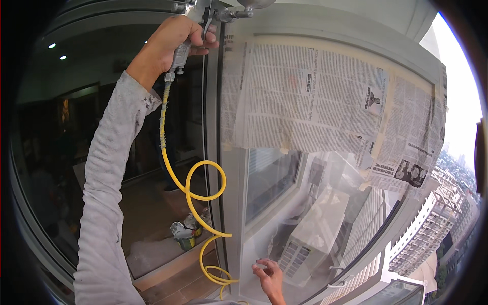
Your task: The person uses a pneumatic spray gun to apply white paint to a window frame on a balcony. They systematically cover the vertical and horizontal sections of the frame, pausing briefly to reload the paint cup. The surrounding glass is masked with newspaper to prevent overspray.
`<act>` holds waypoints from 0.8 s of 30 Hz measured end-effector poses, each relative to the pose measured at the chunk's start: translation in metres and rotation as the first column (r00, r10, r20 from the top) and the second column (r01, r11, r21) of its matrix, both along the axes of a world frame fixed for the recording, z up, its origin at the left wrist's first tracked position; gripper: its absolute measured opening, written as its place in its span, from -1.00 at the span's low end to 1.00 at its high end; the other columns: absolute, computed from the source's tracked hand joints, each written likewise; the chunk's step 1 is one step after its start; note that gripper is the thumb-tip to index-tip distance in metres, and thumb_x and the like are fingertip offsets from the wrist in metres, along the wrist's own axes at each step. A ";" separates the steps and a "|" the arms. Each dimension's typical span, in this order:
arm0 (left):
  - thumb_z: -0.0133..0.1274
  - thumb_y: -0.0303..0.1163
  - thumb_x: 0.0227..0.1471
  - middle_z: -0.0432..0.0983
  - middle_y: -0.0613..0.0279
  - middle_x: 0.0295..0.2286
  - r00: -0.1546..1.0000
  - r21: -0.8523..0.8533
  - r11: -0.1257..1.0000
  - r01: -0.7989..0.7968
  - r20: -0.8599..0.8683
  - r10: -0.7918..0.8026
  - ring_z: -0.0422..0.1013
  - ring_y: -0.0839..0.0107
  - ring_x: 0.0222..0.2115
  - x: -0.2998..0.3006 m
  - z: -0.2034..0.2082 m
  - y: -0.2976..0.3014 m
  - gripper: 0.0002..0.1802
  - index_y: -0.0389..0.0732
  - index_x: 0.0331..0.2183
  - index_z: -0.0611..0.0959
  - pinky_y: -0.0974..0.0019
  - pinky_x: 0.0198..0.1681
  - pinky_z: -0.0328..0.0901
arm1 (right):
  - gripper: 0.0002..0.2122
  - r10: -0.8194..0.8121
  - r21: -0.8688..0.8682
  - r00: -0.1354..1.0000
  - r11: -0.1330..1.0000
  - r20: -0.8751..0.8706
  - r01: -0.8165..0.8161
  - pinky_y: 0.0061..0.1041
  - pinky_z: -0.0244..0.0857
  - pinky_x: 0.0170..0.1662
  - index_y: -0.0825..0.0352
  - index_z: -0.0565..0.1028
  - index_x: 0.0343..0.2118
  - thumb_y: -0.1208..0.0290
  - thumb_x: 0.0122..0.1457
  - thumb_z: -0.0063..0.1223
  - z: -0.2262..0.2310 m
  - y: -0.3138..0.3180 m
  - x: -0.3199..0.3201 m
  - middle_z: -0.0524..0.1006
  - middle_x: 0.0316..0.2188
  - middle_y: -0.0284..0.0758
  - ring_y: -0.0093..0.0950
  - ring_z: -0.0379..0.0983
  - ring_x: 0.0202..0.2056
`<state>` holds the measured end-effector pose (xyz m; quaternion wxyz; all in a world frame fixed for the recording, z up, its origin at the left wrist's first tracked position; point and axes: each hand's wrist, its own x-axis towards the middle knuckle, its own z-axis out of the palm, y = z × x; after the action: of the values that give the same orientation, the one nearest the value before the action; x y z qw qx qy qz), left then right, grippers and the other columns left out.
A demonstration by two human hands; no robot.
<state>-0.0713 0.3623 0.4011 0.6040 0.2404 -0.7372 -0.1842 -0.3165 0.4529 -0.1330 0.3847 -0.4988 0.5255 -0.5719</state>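
Raised at the top, my left hand [179, 36] is wrapped round the grip of a metal spray gun [180, 57], with fingers at its trigger. A rounded metal cup [255, 4] shows beside the gun, partly cut off by the upper edge. From the grip's bottom hangs a yellow air hose [168, 165], which loops down in coils. Low in the middle, my right hand [270, 279] is empty, its fingers loosely bent and apart from the thumb. Newspaper sheets [310, 96], taped along their edges, cover the upper window to the right of the gun.
A grey window frame post [234, 203] stands behind the hose. Dark glass [101, 76] lies left, with paint cans [184, 236] low behind it. Beyond the right-hand glass is a pale boxy unit [317, 218]. High-rise buildings [424, 229] show outside at right.
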 end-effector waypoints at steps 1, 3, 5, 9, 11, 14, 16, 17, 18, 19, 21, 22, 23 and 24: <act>-0.10 -0.60 -0.40 0.48 0.23 -0.45 1.000 -0.003 1.000 -0.004 0.022 0.004 0.54 0.22 -0.29 -0.002 0.001 -0.001 -0.65 -0.33 -0.39 0.56 0.28 -0.18 0.45 | -0.71 0.041 0.017 0.999 0.999 -0.015 -0.041 -0.56 0.39 -0.28 0.43 0.59 -0.17 0.36 0.09 0.29 -0.001 -0.001 0.004 0.45 -0.06 -0.19 -0.46 0.58 -0.33; -0.08 -0.60 -0.42 0.46 0.23 -0.47 1.000 -0.017 1.000 -0.007 0.019 0.007 0.54 0.22 -0.31 -0.019 0.003 -0.004 -0.70 -0.31 -0.44 0.55 0.29 -0.19 0.44 | -0.69 0.113 0.052 0.993 0.993 -0.041 -0.111 -0.55 0.38 -0.28 0.43 0.59 -0.16 0.33 0.09 0.30 -0.002 -0.004 0.014 0.46 -0.07 -0.19 -0.46 0.59 -0.32; -0.07 -0.60 -0.43 0.44 0.24 -0.49 0.999 -0.040 0.999 0.005 0.045 -0.004 0.54 0.23 -0.33 -0.041 0.007 -0.001 -0.73 -0.29 -0.48 0.53 0.30 -0.20 0.44 | -0.68 0.148 0.066 0.987 0.987 -0.065 -0.143 -0.56 0.38 -0.27 0.42 0.59 -0.16 0.32 0.09 0.30 0.000 -0.003 0.023 0.48 -0.08 -0.18 -0.46 0.59 -0.33; -0.05 -0.59 -0.35 0.45 0.14 -0.50 0.992 -0.025 0.996 0.083 0.101 -0.080 0.53 0.22 -0.38 -0.068 0.020 0.005 -0.79 -0.31 -0.48 0.53 0.27 -0.24 0.42 | -0.68 0.198 0.124 0.975 0.975 -0.097 -0.185 -0.56 0.38 -0.27 0.39 0.59 -0.14 0.31 0.10 0.29 -0.003 -0.002 0.036 0.53 -0.12 -0.17 -0.48 0.58 -0.32; 0.00 -0.56 -0.15 0.51 -0.08 -0.47 0.988 0.072 0.990 0.123 0.084 -0.128 0.55 0.10 -0.34 -0.078 0.033 0.003 -0.80 -0.42 -0.37 0.55 0.19 -0.29 0.44 | -0.68 0.189 0.149 0.977 0.974 -0.102 -0.173 -0.57 0.39 -0.26 0.40 0.59 -0.15 0.31 0.10 0.28 -0.010 -0.003 0.038 0.57 -0.20 -0.17 -0.49 0.58 -0.33; -0.07 -0.73 -0.42 0.48 0.01 -0.52 0.984 0.120 0.978 0.171 0.030 -0.176 0.53 0.10 -0.37 -0.070 0.036 0.011 -0.71 -0.42 -0.46 0.54 0.26 -0.36 0.43 | -0.68 0.171 0.166 0.985 0.972 -0.024 -0.164 -0.56 0.40 -0.27 0.44 0.59 -0.16 0.31 0.11 0.27 -0.029 -0.009 0.037 0.61 -0.34 -0.20 -0.50 0.58 -0.35; -0.06 -0.72 -0.45 0.48 0.02 -0.53 0.986 0.137 0.977 0.162 -0.045 -0.158 0.50 0.14 -0.45 -0.059 0.035 0.008 -0.81 -0.39 -0.58 0.53 0.25 -0.48 0.37 | -0.68 0.157 0.172 0.988 0.973 0.011 -0.157 -0.56 0.40 -0.27 0.46 0.60 -0.17 0.31 0.11 0.26 -0.039 -0.010 0.034 0.62 -0.41 -0.22 -0.50 0.58 -0.36; -0.06 -0.68 -0.46 0.46 0.10 -0.53 0.994 0.073 0.992 0.107 0.000 -0.107 0.50 0.20 -0.44 -0.040 0.033 0.008 -0.80 -0.34 -0.56 0.52 0.28 -0.40 0.38 | -0.68 0.168 0.173 0.986 0.971 -0.002 -0.165 -0.56 0.40 -0.27 0.47 0.60 -0.18 0.31 0.11 0.26 -0.037 -0.007 0.035 0.62 -0.43 -0.23 -0.50 0.58 -0.37; -0.06 -0.64 -0.46 0.43 0.18 -0.54 0.997 0.007 0.998 0.065 0.046 -0.065 0.50 0.26 -0.43 -0.023 0.030 0.005 -0.78 -0.29 -0.55 0.51 0.30 -0.31 0.39 | -0.68 0.167 0.173 0.986 0.971 -0.012 -0.162 -0.56 0.40 -0.27 0.48 0.60 -0.18 0.31 0.12 0.25 -0.035 -0.007 0.034 0.62 -0.45 -0.24 -0.50 0.58 -0.38; -0.06 -0.60 -0.47 0.41 0.26 -0.55 0.996 -0.060 0.998 0.023 0.090 -0.018 0.50 0.32 -0.42 -0.007 0.029 0.003 -0.77 -0.24 -0.54 0.50 0.33 -0.22 0.40 | -0.68 0.175 0.173 0.984 0.970 -0.020 -0.169 -0.56 0.41 -0.27 0.47 0.60 -0.18 0.30 0.12 0.25 -0.038 -0.007 0.033 0.62 -0.45 -0.23 -0.50 0.58 -0.38; -0.07 -0.60 -0.49 0.41 0.29 -0.57 0.994 -0.058 0.995 -0.084 0.071 0.088 0.48 0.35 -0.43 0.007 0.025 0.005 -0.74 -0.24 -0.53 0.49 0.37 -0.28 0.36 | -0.68 0.174 0.171 0.984 0.971 -0.030 -0.166 -0.55 0.41 -0.28 0.46 0.60 -0.17 0.30 0.12 0.25 -0.046 -0.006 0.031 0.62 -0.44 -0.21 -0.49 0.58 -0.39; -0.07 -0.59 -0.50 0.41 0.29 -0.56 0.992 -0.048 0.993 -0.112 0.058 0.115 0.48 0.35 -0.43 0.018 0.024 0.005 -0.73 -0.24 -0.52 0.49 0.38 -0.30 0.34 | -0.64 0.180 0.200 0.984 0.964 -0.004 -0.175 -0.54 0.41 -0.29 0.47 0.60 -0.17 0.26 0.09 0.28 -0.048 -0.005 0.030 0.62 -0.42 -0.19 -0.48 0.59 -0.39; -0.08 -0.59 -0.51 0.41 0.30 -0.56 0.989 -0.036 0.990 -0.137 0.048 0.139 0.47 0.35 -0.43 0.023 0.022 0.006 -0.72 -0.24 -0.51 0.50 0.39 -0.32 0.32 | -0.60 0.182 0.229 0.983 0.956 0.025 -0.183 -0.53 0.41 -0.29 0.48 0.60 -0.17 0.22 0.07 0.31 -0.047 -0.002 0.029 0.62 -0.40 -0.16 -0.46 0.60 -0.40; -0.08 -0.59 -0.51 0.41 0.30 -0.56 0.987 -0.029 0.988 -0.152 0.040 0.154 0.47 0.36 -0.43 0.027 0.021 0.008 -0.71 -0.24 -0.51 0.50 0.40 -0.32 0.31 | -0.56 0.182 0.258 0.982 0.947 0.054 -0.190 -0.52 0.41 -0.30 0.49 0.60 -0.17 0.18 0.05 0.34 -0.045 0.000 0.028 0.62 -0.38 -0.14 -0.44 0.60 -0.40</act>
<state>-0.0439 0.3698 0.4223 0.6039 0.2923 -0.7313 -0.1227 -0.2882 0.4533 -0.1784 0.5070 -0.4823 0.5413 -0.4661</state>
